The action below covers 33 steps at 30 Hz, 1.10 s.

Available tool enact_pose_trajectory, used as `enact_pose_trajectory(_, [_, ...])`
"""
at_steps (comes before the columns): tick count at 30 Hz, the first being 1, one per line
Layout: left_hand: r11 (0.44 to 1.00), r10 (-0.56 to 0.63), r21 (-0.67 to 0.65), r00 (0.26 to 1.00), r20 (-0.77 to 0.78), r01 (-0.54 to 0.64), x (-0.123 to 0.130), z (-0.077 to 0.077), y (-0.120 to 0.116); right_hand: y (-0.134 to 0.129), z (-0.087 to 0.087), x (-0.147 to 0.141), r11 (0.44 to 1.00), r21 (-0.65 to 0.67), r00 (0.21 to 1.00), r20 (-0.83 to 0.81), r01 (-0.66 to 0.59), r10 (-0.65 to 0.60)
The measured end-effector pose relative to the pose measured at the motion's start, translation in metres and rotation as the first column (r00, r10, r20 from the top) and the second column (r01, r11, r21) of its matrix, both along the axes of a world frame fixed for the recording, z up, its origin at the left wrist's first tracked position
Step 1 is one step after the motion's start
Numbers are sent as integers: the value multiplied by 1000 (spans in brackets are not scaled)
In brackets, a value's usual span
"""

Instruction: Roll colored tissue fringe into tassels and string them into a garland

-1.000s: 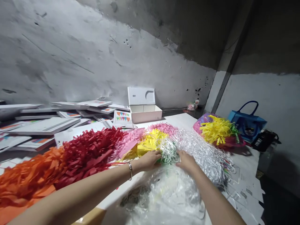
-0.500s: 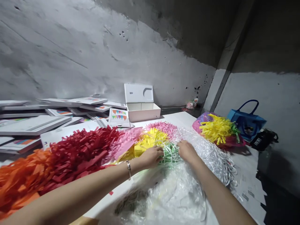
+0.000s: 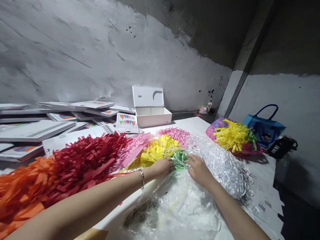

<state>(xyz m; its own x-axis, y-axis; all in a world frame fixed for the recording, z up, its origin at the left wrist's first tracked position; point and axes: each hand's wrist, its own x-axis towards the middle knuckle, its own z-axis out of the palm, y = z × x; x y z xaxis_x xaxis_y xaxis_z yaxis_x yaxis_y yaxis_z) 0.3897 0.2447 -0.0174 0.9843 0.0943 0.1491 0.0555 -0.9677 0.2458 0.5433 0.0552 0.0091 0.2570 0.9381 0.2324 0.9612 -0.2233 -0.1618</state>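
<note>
A bunch of green paper tassels [image 3: 180,160] lies between my two hands, with thin white strings across it. My left hand [image 3: 163,167], a metal bracelet on its wrist, has its fingers curled at the bunch's left edge; their tips are partly hidden. My right hand [image 3: 200,170] is on the right side, fingers apart and touching the strings and the green strips. Below both hands spreads a crumpled clear plastic bag [image 3: 185,206]. Yellow tassels [image 3: 162,146] sit just behind my left hand. A heap of white string [image 3: 222,166] lies beside my right hand.
Red tassels [image 3: 87,163], orange tassels [image 3: 25,190] and pink tassels [image 3: 175,134] line the table. Flat white boxes [image 3: 37,130] are piled at the back left, near an open pink box [image 3: 155,117]. Bagged yellow tassels [image 3: 232,135] and a blue bag [image 3: 265,128] stand at the right.
The white strings over the green tassels have been shifted aside, and more green shows. My right hand has come lower and its fingers have spread. My left hand has moved slightly down.
</note>
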Motion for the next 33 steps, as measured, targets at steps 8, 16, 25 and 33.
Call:
enact_pose_trajectory(8, [996,85,12,982,-166,-84,12,6,-6,-50,-10,-17,996,39,995,-52,-80,82])
enact_pose_trajectory(16, [957,141,-241,986,-94,-160,9,25,23,-16,7,-23,944,306,992,47,-125,116])
enact_pose_trajectory(25, [919,241,-361,948,206,-155,-9,51,24,41,3,-16,916,377,990,9,-136,143])
enact_pose_trajectory(33, [956,104,-294,941,321,-5,-13,64,-1,45,2,-19,958,280,990,-107,-56,89])
